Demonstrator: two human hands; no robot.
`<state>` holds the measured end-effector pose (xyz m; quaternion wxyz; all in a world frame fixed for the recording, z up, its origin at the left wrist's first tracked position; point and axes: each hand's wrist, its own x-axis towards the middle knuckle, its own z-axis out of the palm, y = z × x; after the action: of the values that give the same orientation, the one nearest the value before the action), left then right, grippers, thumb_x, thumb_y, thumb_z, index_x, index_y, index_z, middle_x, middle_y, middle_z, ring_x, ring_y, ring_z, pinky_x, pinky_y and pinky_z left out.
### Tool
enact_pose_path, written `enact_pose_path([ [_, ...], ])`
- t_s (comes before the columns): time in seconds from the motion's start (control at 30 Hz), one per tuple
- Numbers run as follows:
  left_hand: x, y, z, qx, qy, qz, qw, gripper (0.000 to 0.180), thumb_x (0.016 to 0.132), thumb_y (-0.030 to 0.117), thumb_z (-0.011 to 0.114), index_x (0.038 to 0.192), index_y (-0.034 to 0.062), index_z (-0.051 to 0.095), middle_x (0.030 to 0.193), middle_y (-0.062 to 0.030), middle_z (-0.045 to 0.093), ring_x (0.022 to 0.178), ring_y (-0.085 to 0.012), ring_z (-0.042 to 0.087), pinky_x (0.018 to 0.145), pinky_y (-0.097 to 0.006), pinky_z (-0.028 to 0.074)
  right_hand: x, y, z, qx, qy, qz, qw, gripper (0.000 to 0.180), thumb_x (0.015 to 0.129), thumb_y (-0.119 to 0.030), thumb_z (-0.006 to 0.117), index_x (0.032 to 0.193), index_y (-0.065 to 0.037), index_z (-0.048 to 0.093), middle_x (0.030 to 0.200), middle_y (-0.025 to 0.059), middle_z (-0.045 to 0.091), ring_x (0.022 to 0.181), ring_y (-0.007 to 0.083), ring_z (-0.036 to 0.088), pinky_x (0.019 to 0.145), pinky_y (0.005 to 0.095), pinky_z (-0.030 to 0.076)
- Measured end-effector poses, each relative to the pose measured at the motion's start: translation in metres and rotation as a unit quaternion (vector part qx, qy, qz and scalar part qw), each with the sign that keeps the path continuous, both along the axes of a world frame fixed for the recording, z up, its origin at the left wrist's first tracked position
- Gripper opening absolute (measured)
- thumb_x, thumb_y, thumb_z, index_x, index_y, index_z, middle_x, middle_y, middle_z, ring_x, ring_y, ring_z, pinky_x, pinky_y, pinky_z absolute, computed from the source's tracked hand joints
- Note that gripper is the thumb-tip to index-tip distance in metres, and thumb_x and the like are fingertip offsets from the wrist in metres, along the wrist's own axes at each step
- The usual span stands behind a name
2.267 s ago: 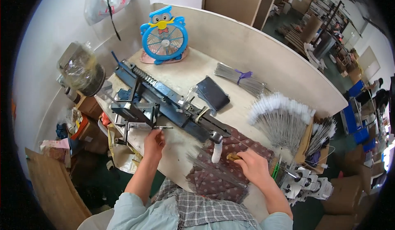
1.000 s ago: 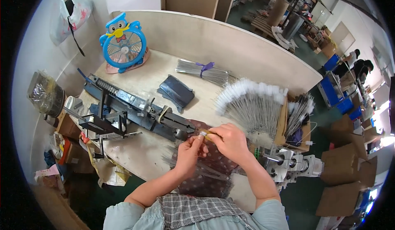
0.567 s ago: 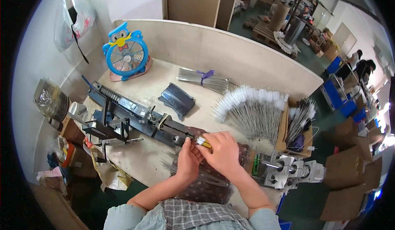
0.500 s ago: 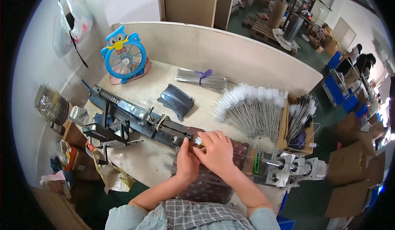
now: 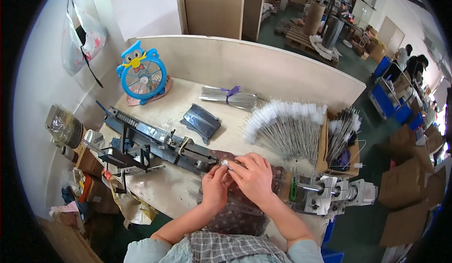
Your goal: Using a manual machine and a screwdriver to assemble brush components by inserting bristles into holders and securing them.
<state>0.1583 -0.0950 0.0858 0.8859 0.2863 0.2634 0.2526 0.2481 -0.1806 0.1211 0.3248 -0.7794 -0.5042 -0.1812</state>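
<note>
My left hand [image 5: 215, 186] and my right hand [image 5: 253, 177] meet at the near end of a long dark metal fixture [image 5: 183, 151]. Both have their fingers closed in a pinch around a small whitish piece [image 5: 225, 162], too small and covered to name. Beneath them a dark brown spotted cloth [image 5: 235, 211] drapes over the table's front edge. Beyond my right hand, many thin wire brushes with white bristle tips [image 5: 287, 126] lie fanned out. To the right stands a silver metal spindle machine [image 5: 329, 192], with a green strip [image 5: 294, 187] at its left.
A bundle of wires [image 5: 228, 96] with a purple tie, a dark blue curved piece [image 5: 202, 121] and a blue cartoon fan [image 5: 143, 77] are farther back. More brushes fill a cardboard box [image 5: 325, 154]. A black lever frame [image 5: 123, 157] juts out left. A low partition [image 5: 263, 56] edges the table.
My fingertips have shifted slightly down and stay together around the small piece. My right hand's fingers are drawn in a little. The whole view has tilted slightly.
</note>
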Motion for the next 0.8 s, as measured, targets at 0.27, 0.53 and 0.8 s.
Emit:
enact_pose_path([
  [0.27,0.001,-0.002,-0.001,0.017,0.001,-0.013,1.0,0.015,0.087,0.008,0.058,0.101,0.0024,0.055,0.095,-0.0055,0.061,0.083,-0.0133,0.061,0.076,-0.028,0.048,0.001,-0.013,0.008,-0.025,0.013,0.006,1.0,0.025,0.067,-0.018,0.073,0.092,-0.015,0.07,0.094,-0.0006,0.063,0.094,0.0212,0.056,0.077,0.0355,0.043],
  [0.53,0.0,0.0,-0.015,-0.026,-0.052,-0.017,0.998,0.012,0.09,0.008,0.053,0.101,0.0031,0.054,0.094,-0.0054,0.061,0.084,-0.0121,0.061,0.075,-0.028,0.048,0.002,-0.008,0.008,-0.052,0.031,0.033,0.998,0.027,0.069,-0.016,0.072,0.096,-0.014,0.069,0.096,0.0009,0.062,0.095,0.0222,0.056,0.08,0.0366,0.043],
  [0.8,-0.002,0.0,-0.009,-0.029,-0.025,-0.007,0.999,0.019,0.092,0.018,0.05,0.103,0.004,0.055,0.096,-0.0051,0.062,0.089,-0.0151,0.061,0.08,-0.031,0.048,-0.002,0.002,0.009,-0.049,0.04,0.042,0.997,0.03,0.069,-0.016,0.072,0.098,-0.012,0.068,0.099,0.003,0.062,0.096,0.0235,0.056,0.08,0.0366,0.044],
])
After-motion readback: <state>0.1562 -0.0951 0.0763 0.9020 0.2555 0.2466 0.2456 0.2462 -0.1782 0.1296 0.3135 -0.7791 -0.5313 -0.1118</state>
